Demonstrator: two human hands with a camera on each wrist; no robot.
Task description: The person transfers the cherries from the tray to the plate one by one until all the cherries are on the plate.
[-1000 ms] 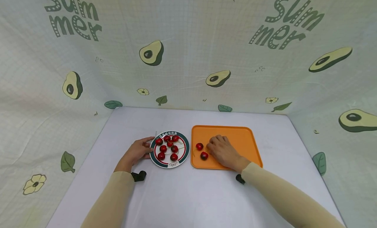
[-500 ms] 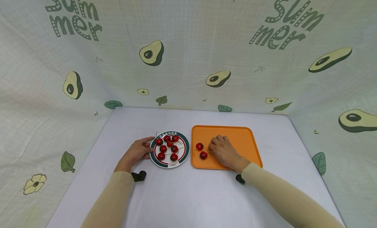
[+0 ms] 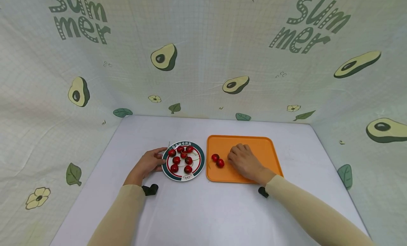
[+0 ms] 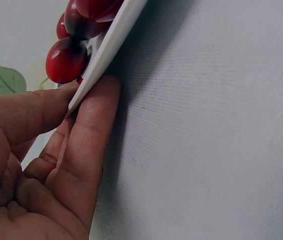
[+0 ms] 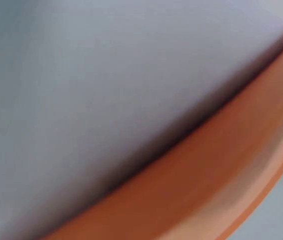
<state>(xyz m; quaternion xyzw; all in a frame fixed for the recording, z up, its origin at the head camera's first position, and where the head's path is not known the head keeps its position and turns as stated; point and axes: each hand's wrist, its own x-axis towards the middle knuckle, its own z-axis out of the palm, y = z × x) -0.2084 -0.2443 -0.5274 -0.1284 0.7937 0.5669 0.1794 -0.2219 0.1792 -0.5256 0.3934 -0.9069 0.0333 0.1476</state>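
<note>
My left hand [image 3: 149, 163] grips the left rim of a round plate [image 3: 202, 172], white with a dark green border. In the left wrist view, the thumb lies over the plate's edge [image 4: 106, 55] and a finger [image 4: 89, 135] presses from beneath. Several red cherries [image 3: 176, 160] with stems lie on the plate. Two more cherries [image 3: 220, 163] lie touching or nearly touching on the left part of an orange tray [image 3: 260, 147]. Just right of them, my right hand [image 3: 245, 163] is over the tray with bent fingers; its fingertips are hidden, so whether it holds anything cannot be seen.
Plate and tray stand side by side on a white table [image 3: 190, 210], a narrow gap between them. Behind and beside the table hangs a cloth [image 3: 197, 62] printed with avocados and leaves. The right wrist view shows mostly the tray's side [image 5: 181, 180], blurred.
My right hand has shifted slightly right over the tray. The nearer tray cherry has moved away from me, up against or close to the other one. The left hand and plate stay put.
</note>
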